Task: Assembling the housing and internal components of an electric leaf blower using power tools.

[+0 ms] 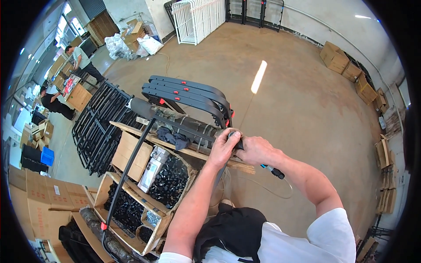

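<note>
My left hand [222, 150] is closed round the bend of a black tubular frame [135, 158], its thumb against a dark rounded piece [237, 139]. The frame lies across a padded roller-like support and runs down to the lower left. My right hand [259, 150] is closed beside it, touching the same spot. From beneath the right hand sticks the back end of a black air tool [275, 172] with a blue ring and a thin hose. The fingers hide its front. Just left of my hands, a dark cloth [173, 137] lies on a wooden board [199, 155].
Stacked curved black frames [186, 93] with red parts stand beyond the support. Wooden boxes of small black parts [169, 182] are at my left, near cardboard cartons [52, 193]. More black frames [103, 127] lean farther left. Two people work at a far-left table [79, 97]. The hose loops on the floor.
</note>
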`<state>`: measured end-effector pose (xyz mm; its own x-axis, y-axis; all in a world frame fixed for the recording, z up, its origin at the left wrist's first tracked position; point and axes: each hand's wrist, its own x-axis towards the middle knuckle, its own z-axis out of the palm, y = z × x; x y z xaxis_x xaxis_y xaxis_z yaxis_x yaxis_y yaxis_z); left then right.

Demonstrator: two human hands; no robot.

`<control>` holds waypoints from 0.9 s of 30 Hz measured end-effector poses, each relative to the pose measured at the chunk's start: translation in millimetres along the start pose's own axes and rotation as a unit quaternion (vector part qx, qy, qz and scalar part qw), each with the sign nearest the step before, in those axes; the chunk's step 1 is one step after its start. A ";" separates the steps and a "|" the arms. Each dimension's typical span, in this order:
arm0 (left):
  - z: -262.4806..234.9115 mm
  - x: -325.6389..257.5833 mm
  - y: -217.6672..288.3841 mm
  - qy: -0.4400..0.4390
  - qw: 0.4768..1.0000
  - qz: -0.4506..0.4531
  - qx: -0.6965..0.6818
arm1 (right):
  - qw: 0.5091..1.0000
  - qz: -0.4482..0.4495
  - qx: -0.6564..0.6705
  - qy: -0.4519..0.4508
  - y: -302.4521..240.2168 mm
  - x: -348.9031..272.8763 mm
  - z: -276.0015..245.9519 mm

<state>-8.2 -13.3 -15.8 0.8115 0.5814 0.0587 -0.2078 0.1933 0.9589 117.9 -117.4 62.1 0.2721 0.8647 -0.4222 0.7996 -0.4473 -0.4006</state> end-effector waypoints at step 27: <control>-91.6 8.4 73.2 0.013 0.996 0.056 -0.065 | 0.996 0.049 0.073 0.019 -142.6 30.4 -29.7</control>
<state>-66.6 78.1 29.5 0.7648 0.6254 0.1550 -0.3668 0.2248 0.9027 28.0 -20.5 130.6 0.3676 0.8214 -0.4362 0.6829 -0.5568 -0.4729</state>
